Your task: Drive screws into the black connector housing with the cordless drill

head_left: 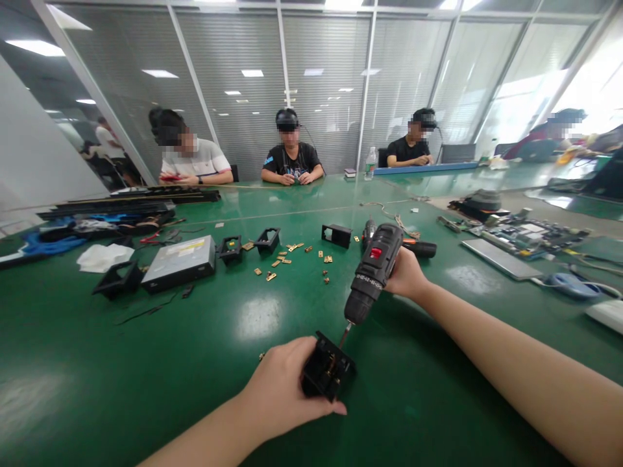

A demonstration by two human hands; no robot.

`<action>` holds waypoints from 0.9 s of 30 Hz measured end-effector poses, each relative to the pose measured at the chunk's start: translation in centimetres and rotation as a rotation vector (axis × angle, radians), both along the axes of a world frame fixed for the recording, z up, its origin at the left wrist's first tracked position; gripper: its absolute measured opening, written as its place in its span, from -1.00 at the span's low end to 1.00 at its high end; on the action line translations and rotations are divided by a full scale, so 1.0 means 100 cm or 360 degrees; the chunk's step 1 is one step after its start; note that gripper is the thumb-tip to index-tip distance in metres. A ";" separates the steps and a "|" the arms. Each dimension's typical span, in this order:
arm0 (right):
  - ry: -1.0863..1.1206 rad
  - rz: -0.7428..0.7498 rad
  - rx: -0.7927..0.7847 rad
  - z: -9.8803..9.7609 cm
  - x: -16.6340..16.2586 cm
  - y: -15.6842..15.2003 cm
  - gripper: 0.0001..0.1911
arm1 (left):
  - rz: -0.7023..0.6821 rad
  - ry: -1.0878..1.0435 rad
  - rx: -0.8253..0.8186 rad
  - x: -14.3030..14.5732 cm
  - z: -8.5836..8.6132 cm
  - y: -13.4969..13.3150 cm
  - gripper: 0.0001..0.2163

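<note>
My left hand [285, 389] is closed around a black plastic housing [327, 370], with brass-coloured parts showing inside it. A black cordless drill [372, 269] is in my right hand [407, 275], its chuck angled down and to the left. The thin driver bit [345, 334] reaches the top edge of the housing; whether it sits in a screw is too small to tell. Beyond my hands lie several small brass plates [286, 261] and some tiny brass pieces [326, 280]. Another black housing [337, 235] rests just left of the drill.
To the left are a metal disc drive [180, 263], black frames [117, 280] and a white tissue [104, 257]. A second tool [421, 248] lies behind the drill. Circuit boards [530, 230] and a silver slab [500, 258] are at right. Several people sit across the green table [219, 363].
</note>
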State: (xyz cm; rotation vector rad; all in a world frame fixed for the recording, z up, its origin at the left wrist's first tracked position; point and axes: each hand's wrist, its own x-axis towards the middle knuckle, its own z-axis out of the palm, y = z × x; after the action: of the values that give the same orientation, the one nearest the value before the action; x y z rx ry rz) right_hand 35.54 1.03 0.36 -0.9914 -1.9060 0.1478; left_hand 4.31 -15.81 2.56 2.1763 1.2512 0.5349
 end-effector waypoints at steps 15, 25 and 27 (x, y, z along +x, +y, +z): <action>0.0234 -0.0092 -0.0153 0.001 -0.010 -0.014 -0.65 | -0.0127 -0.0230 -0.0283 -0.007 0.010 0.020 -0.64; 0.0105 -0.0530 0.0013 0.000 -0.016 -0.019 -0.70 | 0.0091 -0.0455 -0.0380 -0.026 0.020 0.050 -0.65; 0.0110 -0.0516 0.0012 -0.001 -0.015 -0.018 -0.71 | 0.0112 -0.0477 -0.0376 -0.026 0.016 0.050 -0.66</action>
State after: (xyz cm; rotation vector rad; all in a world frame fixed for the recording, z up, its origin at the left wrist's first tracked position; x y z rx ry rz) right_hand 33.99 -0.78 0.24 -1.2583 -1.6574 -0.0141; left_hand 1.69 -10.76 4.20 1.7871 1.1652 0.6774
